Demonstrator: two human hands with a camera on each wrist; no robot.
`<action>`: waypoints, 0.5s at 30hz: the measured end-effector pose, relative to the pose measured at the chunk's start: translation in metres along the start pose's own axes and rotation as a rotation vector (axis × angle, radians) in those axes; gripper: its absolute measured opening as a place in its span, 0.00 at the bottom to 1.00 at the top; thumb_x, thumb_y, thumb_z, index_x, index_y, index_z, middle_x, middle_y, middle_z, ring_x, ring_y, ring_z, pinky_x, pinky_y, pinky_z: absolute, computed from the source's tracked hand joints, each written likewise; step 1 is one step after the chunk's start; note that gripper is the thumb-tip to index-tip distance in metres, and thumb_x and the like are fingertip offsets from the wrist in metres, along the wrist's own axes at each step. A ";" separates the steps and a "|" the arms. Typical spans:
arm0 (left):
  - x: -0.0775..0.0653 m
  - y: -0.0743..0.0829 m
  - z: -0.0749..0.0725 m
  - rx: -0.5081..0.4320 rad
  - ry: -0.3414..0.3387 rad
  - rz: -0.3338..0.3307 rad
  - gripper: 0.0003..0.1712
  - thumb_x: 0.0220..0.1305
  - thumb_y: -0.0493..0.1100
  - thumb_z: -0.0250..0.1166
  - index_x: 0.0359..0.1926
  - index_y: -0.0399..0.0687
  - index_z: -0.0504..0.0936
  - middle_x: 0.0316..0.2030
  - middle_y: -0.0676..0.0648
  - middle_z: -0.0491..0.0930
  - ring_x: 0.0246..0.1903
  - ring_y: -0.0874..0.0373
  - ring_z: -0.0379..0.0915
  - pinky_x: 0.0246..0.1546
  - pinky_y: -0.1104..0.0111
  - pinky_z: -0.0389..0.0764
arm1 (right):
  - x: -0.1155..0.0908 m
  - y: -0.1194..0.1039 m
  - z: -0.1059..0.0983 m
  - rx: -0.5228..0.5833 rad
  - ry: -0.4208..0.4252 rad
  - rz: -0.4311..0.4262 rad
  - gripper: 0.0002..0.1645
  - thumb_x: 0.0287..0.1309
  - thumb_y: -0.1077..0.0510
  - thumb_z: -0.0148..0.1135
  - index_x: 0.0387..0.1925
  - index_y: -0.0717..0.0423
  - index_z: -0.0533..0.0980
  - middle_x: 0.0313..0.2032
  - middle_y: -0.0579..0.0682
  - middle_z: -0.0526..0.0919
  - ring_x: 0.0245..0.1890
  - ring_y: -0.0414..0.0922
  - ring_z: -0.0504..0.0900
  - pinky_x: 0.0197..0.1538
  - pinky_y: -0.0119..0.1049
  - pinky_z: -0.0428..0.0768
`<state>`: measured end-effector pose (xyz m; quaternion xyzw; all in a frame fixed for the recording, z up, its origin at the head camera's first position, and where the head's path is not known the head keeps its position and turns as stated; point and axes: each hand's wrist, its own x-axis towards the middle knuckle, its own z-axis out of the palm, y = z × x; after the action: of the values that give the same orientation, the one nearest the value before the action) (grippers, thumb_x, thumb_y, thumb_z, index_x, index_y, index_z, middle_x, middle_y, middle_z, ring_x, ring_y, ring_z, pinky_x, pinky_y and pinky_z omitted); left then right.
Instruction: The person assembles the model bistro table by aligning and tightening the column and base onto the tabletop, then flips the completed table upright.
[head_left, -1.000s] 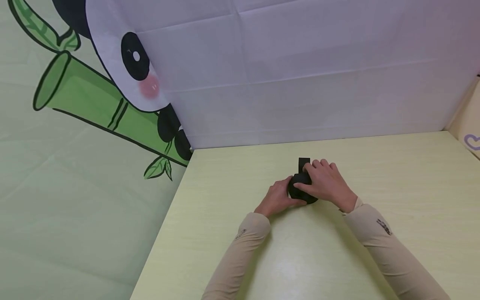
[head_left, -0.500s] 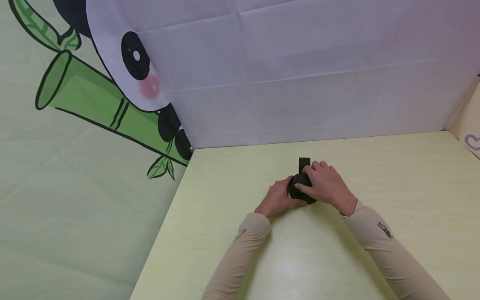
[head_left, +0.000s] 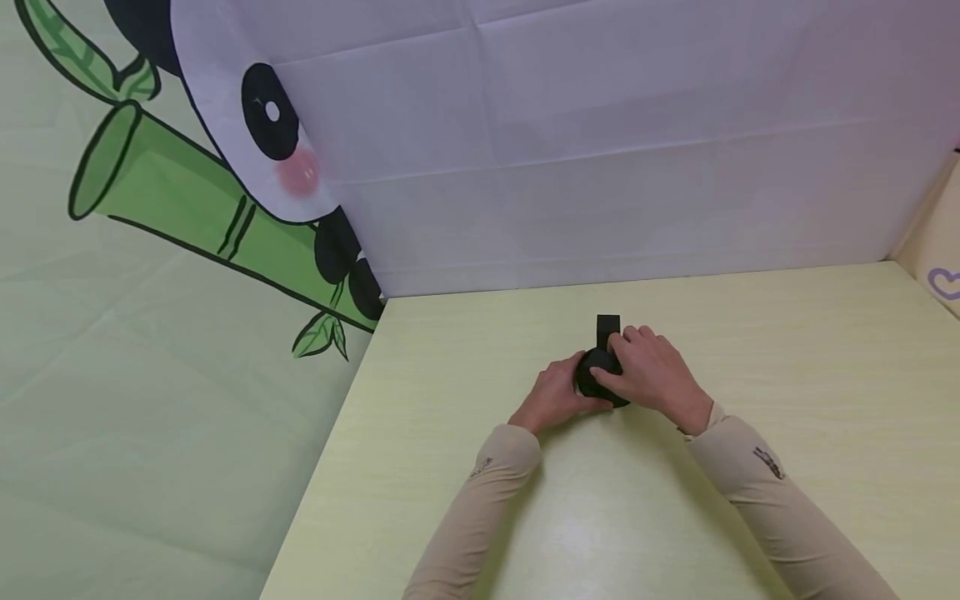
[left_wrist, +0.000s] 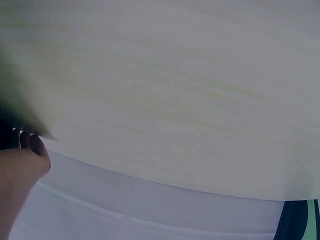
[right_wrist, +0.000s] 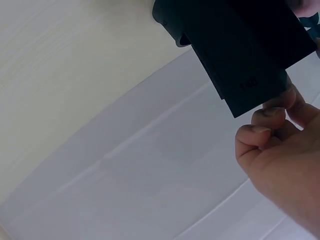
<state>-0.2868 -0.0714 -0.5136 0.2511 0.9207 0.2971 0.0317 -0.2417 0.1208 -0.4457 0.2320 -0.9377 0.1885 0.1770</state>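
Note:
Both hands are on a black object, seen in the head view with a rounded body [head_left: 600, 358] and a narrow rectangular bar [head_left: 608, 327] pointing away from the person. My left hand [head_left: 551, 397] grips the rounded body from the left, thumb along its near side. From the right, my right hand [head_left: 657, 377] holds it with the thumb across the top and the fingers curled at the far side. In the right wrist view the dark block [right_wrist: 235, 55] shows straight edges and a small marking, with curled fingers [right_wrist: 260, 131] at its end. The left wrist view catches the left hand [left_wrist: 25, 165] only at its edge.
The pale wooden table [head_left: 465, 350] extends around the hands. Behind it stands a white fabric panel [head_left: 600, 183], and a green curtain [head_left: 150, 400] with a cartoon print hangs on the left. A light panel with a purple heart [head_left: 945, 283] borders the right side.
My right hand shifts very slightly leftward and down on the rounded body, which turns or shifts a touch left. The left hand keeps its place.

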 end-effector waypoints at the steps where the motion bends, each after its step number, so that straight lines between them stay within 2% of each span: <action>1: 0.000 0.000 0.000 0.000 0.002 0.002 0.39 0.55 0.61 0.80 0.63 0.53 0.76 0.51 0.53 0.83 0.49 0.60 0.77 0.56 0.64 0.75 | 0.000 0.000 0.000 0.000 0.001 -0.001 0.23 0.59 0.48 0.74 0.27 0.58 0.71 0.25 0.52 0.71 0.26 0.50 0.69 0.30 0.46 0.73; 5: 0.000 -0.001 0.000 0.006 -0.008 0.004 0.39 0.56 0.62 0.79 0.63 0.54 0.75 0.51 0.53 0.83 0.49 0.61 0.77 0.56 0.63 0.75 | 0.000 -0.001 0.001 0.012 -0.011 -0.001 0.24 0.59 0.46 0.75 0.28 0.58 0.72 0.26 0.52 0.72 0.26 0.50 0.70 0.31 0.46 0.73; 8: 0.000 -0.002 0.000 0.011 -0.016 -0.008 0.41 0.56 0.62 0.79 0.65 0.55 0.74 0.52 0.54 0.82 0.50 0.61 0.77 0.58 0.61 0.73 | 0.001 -0.001 0.000 0.043 -0.040 -0.023 0.21 0.60 0.48 0.73 0.39 0.62 0.79 0.32 0.55 0.77 0.31 0.53 0.73 0.35 0.48 0.74; 11: -0.001 -0.002 -0.001 0.012 -0.016 -0.016 0.43 0.56 0.62 0.79 0.67 0.55 0.73 0.54 0.53 0.82 0.53 0.60 0.77 0.61 0.58 0.71 | 0.001 0.000 -0.001 0.066 -0.079 -0.067 0.23 0.61 0.53 0.69 0.52 0.64 0.80 0.38 0.57 0.78 0.37 0.55 0.75 0.39 0.50 0.74; 15: -0.001 -0.002 -0.002 0.005 -0.018 -0.017 0.44 0.56 0.62 0.79 0.69 0.56 0.72 0.55 0.53 0.81 0.54 0.60 0.76 0.61 0.58 0.71 | 0.002 0.001 -0.001 0.076 -0.103 -0.110 0.21 0.63 0.55 0.68 0.53 0.65 0.81 0.38 0.55 0.77 0.37 0.55 0.74 0.40 0.50 0.75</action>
<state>-0.2870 -0.0745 -0.5138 0.2460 0.9232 0.2923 0.0417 -0.2433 0.1213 -0.4444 0.2989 -0.9237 0.2018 0.1295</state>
